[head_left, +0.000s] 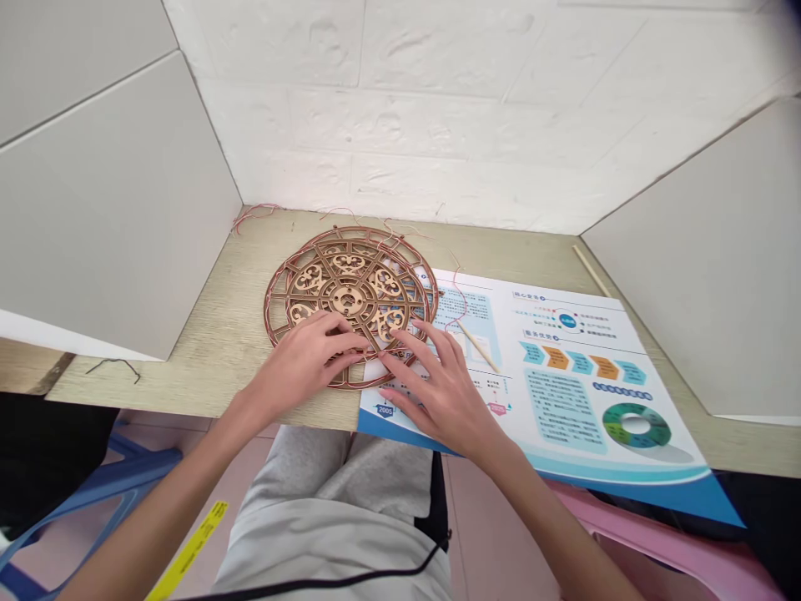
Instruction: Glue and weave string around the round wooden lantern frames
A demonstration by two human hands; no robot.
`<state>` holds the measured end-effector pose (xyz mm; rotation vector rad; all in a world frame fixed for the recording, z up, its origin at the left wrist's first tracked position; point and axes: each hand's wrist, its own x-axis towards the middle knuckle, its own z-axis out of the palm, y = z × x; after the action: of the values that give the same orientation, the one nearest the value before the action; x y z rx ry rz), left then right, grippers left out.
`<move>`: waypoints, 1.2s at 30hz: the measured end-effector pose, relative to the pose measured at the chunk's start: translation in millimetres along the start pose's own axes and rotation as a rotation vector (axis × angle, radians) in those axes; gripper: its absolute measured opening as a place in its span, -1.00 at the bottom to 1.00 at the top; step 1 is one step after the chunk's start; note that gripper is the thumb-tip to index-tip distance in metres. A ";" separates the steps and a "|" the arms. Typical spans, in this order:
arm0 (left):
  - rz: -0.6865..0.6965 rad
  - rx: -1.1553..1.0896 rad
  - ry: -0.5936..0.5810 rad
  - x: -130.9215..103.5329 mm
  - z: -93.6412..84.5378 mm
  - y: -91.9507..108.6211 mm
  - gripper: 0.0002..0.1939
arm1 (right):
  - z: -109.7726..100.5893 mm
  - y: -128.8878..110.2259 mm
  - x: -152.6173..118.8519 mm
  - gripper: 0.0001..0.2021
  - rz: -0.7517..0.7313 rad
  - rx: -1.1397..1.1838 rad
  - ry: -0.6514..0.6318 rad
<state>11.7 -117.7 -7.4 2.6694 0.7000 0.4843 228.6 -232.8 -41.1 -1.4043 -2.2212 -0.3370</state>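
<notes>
Wheel (pixel 359 300): round, brown openwork wood, lying flat.
Left hand (pixel 306 355): fingers bent at its near rim; any grip is hidden.
Right hand (pixel 447 396): open, fingers spread, at its near right rim.
Rim work: seemingly fine fingertip handling; calls for steady, light touch.
Tabletop (pixel 213 334): pale wood-grain, beneath the wheel.
Wall (pixel 406 125): white, brick-patterned, beyond it.

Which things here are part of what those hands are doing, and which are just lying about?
In use:
- left hand and right hand
- stacked openwork discs
- probably the red-and-white strands

Apparently lying about:
- printed sheet, partly beneath the discs
- stick on the sheet
- stick at the back
- dark wire
</notes>
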 end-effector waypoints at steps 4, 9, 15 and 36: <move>0.049 -0.061 -0.021 -1.7 0.4 -3.3 -0.77 | 0.3 1.6 -0.2 -0.66 -0.017 0.008 0.001; 0.068 -0.049 -0.056 -1.6 -5.9 -3.4 -0.78 | -1.0 1.8 1.1 -0.65 -0.045 0.008 0.013; -0.074 0.109 0.083 -17.0 -7.5 2.8 -0.78 | -2.0 0.0 15.9 -0.68 -0.056 -0.035 0.022; -0.320 0.233 0.222 -0.3 9.9 29.6 -0.87 | 6.7 -18.9 27.4 -0.72 0.123 -0.117 0.116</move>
<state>27.5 -144.5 -4.4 2.6599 1.2961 0.6497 200.2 -216.8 -31.6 -1.5338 -2.0402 -0.4998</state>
